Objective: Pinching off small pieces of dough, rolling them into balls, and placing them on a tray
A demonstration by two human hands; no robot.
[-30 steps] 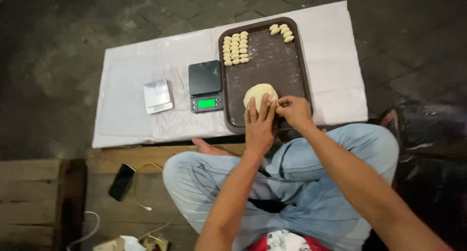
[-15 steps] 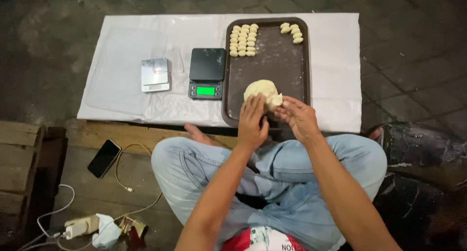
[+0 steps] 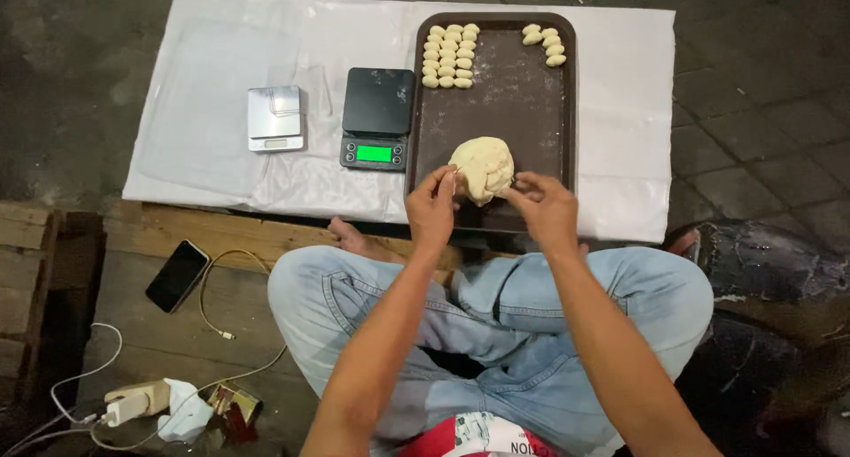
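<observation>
Dough lump [image 3: 482,168] sits at the near end of the dark baking tray [image 3: 505,112], which lies on a white sheet [image 3: 204,103]. My left hand [image 3: 431,211] pinches a bit at the lump's left edge with closed fingers; my right hand [image 3: 546,211] touches its right side, fingers curled, grip unclear. Risk: an uneven pull tears off an oversized piece. Risk: soft dough sticks to my fingers. Rolled pieces [image 3: 449,55] lie at the far end; a black scale [image 3: 377,118] stands just beside the tray.

One head-worn view, looking steeply down over the sitter's crossed legs at the brown tray [image 3: 496,112] close ahead, white sheet [image 3: 212,94] beyond.
</observation>
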